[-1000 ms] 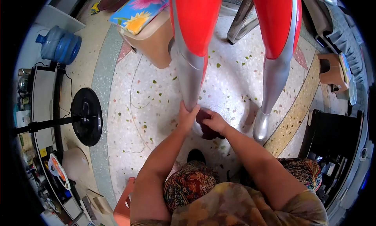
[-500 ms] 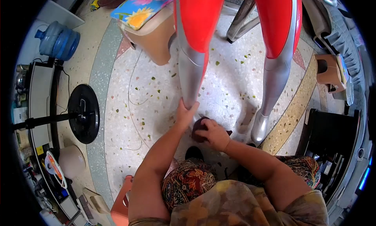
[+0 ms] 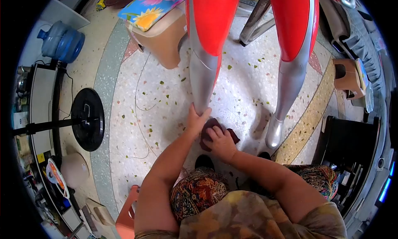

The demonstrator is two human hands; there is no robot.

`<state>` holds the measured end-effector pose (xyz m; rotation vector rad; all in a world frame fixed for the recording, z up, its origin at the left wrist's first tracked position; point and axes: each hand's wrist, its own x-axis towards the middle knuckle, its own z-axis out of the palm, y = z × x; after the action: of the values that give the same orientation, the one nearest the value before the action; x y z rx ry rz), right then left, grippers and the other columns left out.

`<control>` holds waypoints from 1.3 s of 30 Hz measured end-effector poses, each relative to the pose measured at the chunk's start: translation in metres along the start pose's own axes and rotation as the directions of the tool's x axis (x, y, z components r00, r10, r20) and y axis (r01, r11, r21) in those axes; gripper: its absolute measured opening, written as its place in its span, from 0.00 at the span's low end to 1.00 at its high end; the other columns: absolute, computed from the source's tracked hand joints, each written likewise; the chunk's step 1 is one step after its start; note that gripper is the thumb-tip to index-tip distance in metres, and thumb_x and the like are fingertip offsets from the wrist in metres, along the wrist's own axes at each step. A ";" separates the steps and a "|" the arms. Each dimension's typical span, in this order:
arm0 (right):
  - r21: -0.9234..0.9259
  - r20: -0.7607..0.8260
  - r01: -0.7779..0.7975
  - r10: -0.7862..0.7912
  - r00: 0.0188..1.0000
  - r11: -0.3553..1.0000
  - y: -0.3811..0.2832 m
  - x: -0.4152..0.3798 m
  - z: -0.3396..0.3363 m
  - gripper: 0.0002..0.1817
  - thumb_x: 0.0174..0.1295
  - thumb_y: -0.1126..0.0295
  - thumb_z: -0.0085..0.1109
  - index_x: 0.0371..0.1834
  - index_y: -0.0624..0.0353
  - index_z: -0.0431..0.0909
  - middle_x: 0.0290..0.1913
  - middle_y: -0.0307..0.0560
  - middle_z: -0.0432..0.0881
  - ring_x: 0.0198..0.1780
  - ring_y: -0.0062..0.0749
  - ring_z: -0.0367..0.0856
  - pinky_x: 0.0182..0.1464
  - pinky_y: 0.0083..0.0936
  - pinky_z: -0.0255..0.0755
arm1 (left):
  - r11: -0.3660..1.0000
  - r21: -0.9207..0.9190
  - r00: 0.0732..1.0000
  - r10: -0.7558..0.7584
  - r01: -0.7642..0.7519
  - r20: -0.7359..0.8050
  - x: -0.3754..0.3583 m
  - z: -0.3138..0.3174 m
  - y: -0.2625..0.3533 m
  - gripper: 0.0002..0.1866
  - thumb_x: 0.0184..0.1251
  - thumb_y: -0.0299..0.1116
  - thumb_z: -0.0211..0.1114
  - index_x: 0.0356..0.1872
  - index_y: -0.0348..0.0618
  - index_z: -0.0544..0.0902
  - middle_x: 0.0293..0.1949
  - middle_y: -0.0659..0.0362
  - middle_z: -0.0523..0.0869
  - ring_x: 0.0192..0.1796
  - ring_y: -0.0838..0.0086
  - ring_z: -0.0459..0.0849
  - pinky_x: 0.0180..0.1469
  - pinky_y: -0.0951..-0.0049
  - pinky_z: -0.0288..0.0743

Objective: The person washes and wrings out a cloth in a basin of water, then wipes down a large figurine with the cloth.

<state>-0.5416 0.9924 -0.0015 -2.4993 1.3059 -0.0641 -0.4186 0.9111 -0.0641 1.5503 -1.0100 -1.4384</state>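
Observation:
Two red and silver figure legs stand over the speckled floor, the left leg and the right leg. My left hand is wrapped round the lower silver shin of the left leg. My right hand presses on a dark maroon cloth at the foot of that leg, its fingers bent over the cloth. The cloth and my hand hide the foot beneath. To the right, the silver foot of the other leg rests on the floor.
A tan stool with a flowered cushion stands at upper left. A black round base and a blue water bottle are at left. A pink stool is near my left arm. Another tan stool is at right.
My right hand has shifted slightly left and down with the cloth, which now spreads more to the right of my fingers. My left hand stays on the shin.

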 end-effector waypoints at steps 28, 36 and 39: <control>0.244 0.497 -0.396 0.236 0.835 0.886 0.046 0.017 -0.048 0.16 0.42 0.64 0.58 0.39 0.43 0.81 0.49 0.51 0.69 0.52 0.44 0.69 0.51 0.32 0.69 | 0.997 -0.035 0.990 -0.059 0.064 0.132 0.004 -0.001 -0.004 0.30 0.50 0.40 0.68 0.52 0.36 0.67 0.45 0.53 0.76 0.46 0.70 0.75 0.48 0.70 0.69; 0.630 0.195 -0.490 0.488 0.851 0.603 0.043 0.033 -0.015 0.22 0.49 0.69 0.53 0.51 0.54 0.73 0.49 0.57 0.69 0.49 0.51 0.71 0.51 0.36 0.68 | 0.992 -0.116 0.985 -0.028 0.048 0.169 0.003 -0.004 0.008 0.30 0.53 0.41 0.67 0.52 0.36 0.66 0.44 0.53 0.76 0.46 0.71 0.75 0.47 0.71 0.69; 0.541 0.131 -0.466 0.477 0.869 0.700 0.027 0.028 -0.013 0.25 0.47 0.70 0.56 0.54 0.53 0.71 0.49 0.54 0.69 0.49 0.49 0.71 0.50 0.36 0.70 | 0.993 -0.093 0.985 -0.062 0.078 0.160 0.000 -0.007 0.010 0.30 0.52 0.41 0.67 0.52 0.35 0.65 0.43 0.53 0.76 0.44 0.70 0.75 0.45 0.72 0.70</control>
<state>-0.5494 0.9517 -0.0001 -1.6245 1.6169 -0.3055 -0.4124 0.9071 -0.0542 1.4311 -0.9673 -1.6558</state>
